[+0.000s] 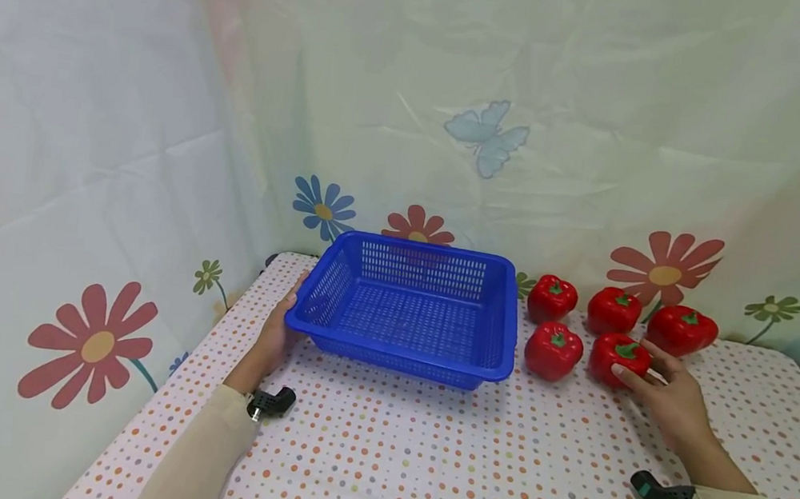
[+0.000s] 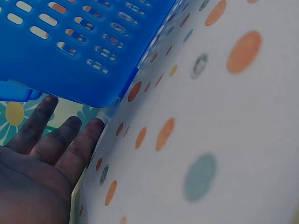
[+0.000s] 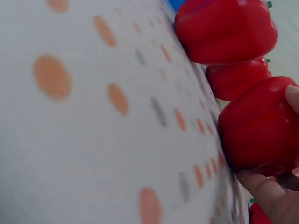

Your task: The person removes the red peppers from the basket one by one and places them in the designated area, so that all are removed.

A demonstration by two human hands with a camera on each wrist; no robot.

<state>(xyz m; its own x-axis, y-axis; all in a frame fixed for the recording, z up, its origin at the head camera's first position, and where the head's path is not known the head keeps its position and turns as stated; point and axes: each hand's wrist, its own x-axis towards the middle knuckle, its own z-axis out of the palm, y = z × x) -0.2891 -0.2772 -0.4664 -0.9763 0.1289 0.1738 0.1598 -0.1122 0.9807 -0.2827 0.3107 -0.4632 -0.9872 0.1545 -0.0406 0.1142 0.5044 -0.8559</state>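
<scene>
A blue plastic basket (image 1: 400, 358) with slotted walls and nothing inside stands on the dotted cloth. My left hand (image 1: 278, 332) is at its left side, the fingers fairly straight and their tips close against the basket wall (image 2: 60, 84) in the left wrist view. To the right, my right hand (image 1: 678, 401) holds a red bell pepper (image 1: 606, 358) with a green stem, thumb on the near side and fingers on the right. In the right wrist view that bell pepper (image 3: 261, 128) sits between thumb and fingers, low over the cloth.
Close around the held pepper are other red bell peppers: one at its left (image 1: 553, 351), and a back row with a left one (image 1: 551, 299), a middle one (image 1: 611, 312) and a right one (image 1: 677, 331). A flowered curtain (image 1: 412, 122) hangs behind the table (image 1: 380, 456).
</scene>
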